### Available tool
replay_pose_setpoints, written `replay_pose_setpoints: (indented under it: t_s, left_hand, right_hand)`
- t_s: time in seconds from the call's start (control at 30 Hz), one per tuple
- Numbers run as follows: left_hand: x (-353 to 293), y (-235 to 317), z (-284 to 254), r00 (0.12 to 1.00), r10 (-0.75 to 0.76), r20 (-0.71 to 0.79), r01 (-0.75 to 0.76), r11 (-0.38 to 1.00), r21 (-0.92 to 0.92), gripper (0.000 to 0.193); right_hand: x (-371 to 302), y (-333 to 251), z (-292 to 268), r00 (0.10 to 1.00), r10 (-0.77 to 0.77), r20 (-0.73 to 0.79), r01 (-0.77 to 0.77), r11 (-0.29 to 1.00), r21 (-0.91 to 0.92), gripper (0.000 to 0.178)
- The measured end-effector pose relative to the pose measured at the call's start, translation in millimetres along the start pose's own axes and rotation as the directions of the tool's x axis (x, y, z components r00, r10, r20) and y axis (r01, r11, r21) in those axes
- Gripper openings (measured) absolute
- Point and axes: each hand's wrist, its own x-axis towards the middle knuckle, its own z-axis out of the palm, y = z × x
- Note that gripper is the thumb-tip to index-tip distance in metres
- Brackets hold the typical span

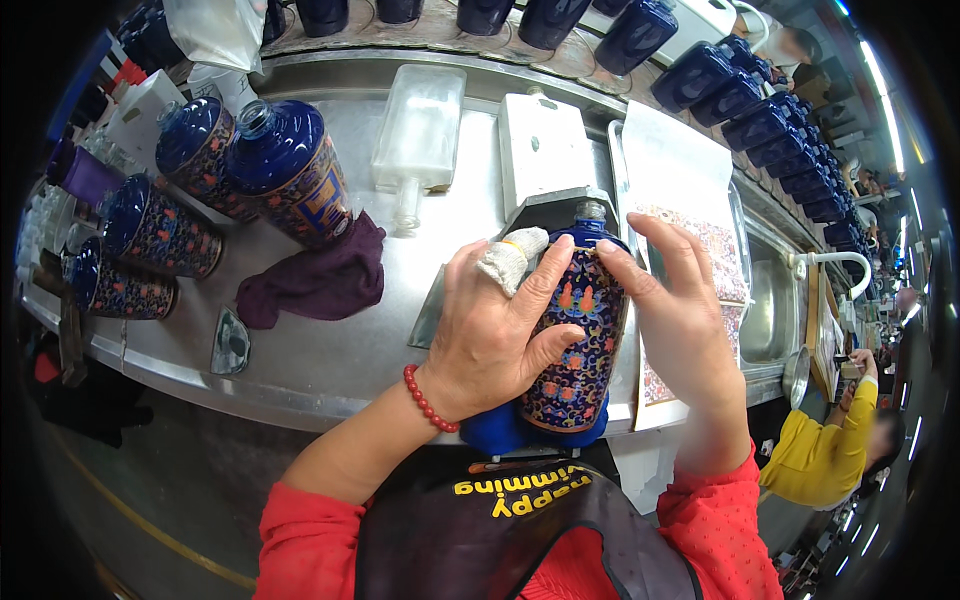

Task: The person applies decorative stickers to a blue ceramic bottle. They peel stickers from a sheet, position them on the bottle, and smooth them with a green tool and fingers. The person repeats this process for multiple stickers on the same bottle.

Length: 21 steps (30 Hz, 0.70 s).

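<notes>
A dark blue glass bottle (pixel 575 365) with a colourful floral covering lies in front of me, its neck pointing away. Beneath its near end is a bright blue pad (pixel 488 428). My left hand (pixel 485 345) rests along the bottle's left side, fingers stretched out, index tip at the covering's upper edge and thumb across the front. A white cloth wrap (pixel 512 262) covers one of its fingers. At the right shoulder, a fingertip of my right hand (pixel 688 330) touches the same edge, while its other fingers are spread. Both hands are open.
Several decorated blue bottles (pixel 290 170) stand at the left beside a purple cloth (pixel 325 275). A clear glass bottle (pixel 420 130) lies farther back. Patterned sheets (pixel 715 250) are at the right, before a sink (pixel 768 310). Plain blue bottles (pixel 635 35) line the shelf.
</notes>
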Motion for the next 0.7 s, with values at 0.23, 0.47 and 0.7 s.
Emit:
replay_pose_setpoints:
  t_s: [0.23,0.47,0.7]
  left_hand:
    - [-0.4,-0.2,1.3,1.000,0.011,-0.019,-0.010,1.000,0.023,0.066]
    - [0.9,2.9,0.3,1.000,-0.009,-0.009,0.009,0.999,0.042,0.067]
    - [4.3,5.9,-2.0,0.999,0.037,-0.001,-0.037,0.992,0.123,0.062]
  right_hand:
    - [-3.7,2.5,-1.5,0.999,-0.034,0.035,0.034,0.999,0.006,0.055]
    - [-5.1,1.8,-1.5,1.000,-0.008,0.005,0.008,1.000,-0.026,0.049]
    - [-8.8,4.0,-1.2,1.000,-0.005,-0.031,0.004,1.000,-0.028,0.047]
